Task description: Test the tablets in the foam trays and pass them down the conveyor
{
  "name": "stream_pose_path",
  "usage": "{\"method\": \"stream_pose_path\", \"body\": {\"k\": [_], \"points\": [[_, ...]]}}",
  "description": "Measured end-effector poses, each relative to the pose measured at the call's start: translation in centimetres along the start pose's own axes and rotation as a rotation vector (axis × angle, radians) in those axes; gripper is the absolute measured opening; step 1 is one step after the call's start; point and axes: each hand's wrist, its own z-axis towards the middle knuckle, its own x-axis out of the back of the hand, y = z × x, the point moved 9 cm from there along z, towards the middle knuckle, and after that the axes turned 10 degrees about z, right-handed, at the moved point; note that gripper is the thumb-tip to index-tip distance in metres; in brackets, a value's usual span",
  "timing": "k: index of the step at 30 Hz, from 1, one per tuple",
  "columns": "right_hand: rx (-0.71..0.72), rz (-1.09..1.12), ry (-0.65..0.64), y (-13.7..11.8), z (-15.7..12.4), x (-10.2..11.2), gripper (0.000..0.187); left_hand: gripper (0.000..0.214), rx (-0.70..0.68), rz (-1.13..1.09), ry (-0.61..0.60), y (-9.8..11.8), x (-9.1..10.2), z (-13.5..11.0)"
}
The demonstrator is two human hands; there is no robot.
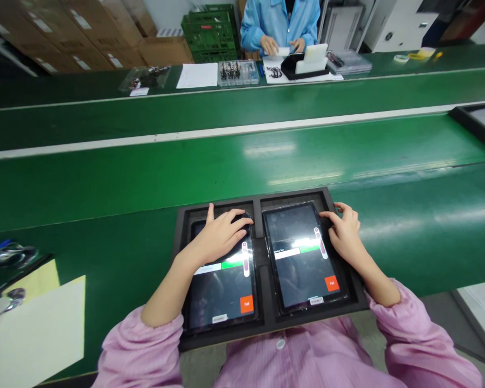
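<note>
The left tablet (222, 296) and the right tablet (301, 264) lie side by side, screens up, each in its own recess of a black foam tray (275, 323) right in front of my chest. Both screens are lit, with a green bar, a white bar, a pale slider and an orange-red Fail button in the lower corner. My left hand (220, 235) lies spread over the upper part of the left tablet, its fingers curving toward the top edge. My right hand (345, 231) sits at the right tablet's outer edge, fingertips on the rim of the glass. Both hands are slightly curled, but I cannot tell whether either one is really gripping. I'd judge these tablets to be stiff, fairly light and fragile, with slick glass, so they are best taken by the edges, using the gaps in the foam. The tray rests on a green surface (226, 172), with my pink sleeve (157, 345) at its near side and a pale sheet (32, 334) off to my left. Across the belts, a co-worker in a blue coat (281, 24) handles something white behind a black tray (305, 67)
</note>
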Motion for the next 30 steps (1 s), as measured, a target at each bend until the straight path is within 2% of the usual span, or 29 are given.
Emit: {"method": "stream_pose_path", "body": {"k": [12,18,24,30], "points": [[0.007,-0.003,-0.009,-0.4,0.0,0.0,0.059,0.041,-0.008,0.102,0.023,0.6,0.3,0.3],[0.038,-0.001,0.015,-0.6,0.0,0.1,0.058,0.038,-0.085,0.222,0.054,0.5,0.7,0.3],[0.056,-0.027,0.019,-0.5,-0.1,0.1,0.058,0.04,-0.079,0.077,0.105,-1.2,2.4,-0.2],[0.091,-0.015,0.039,-0.6,-0.2,0.1,0.061,0.041,-0.071,-0.027,0.053,-1.4,2.2,-0.1]]}}
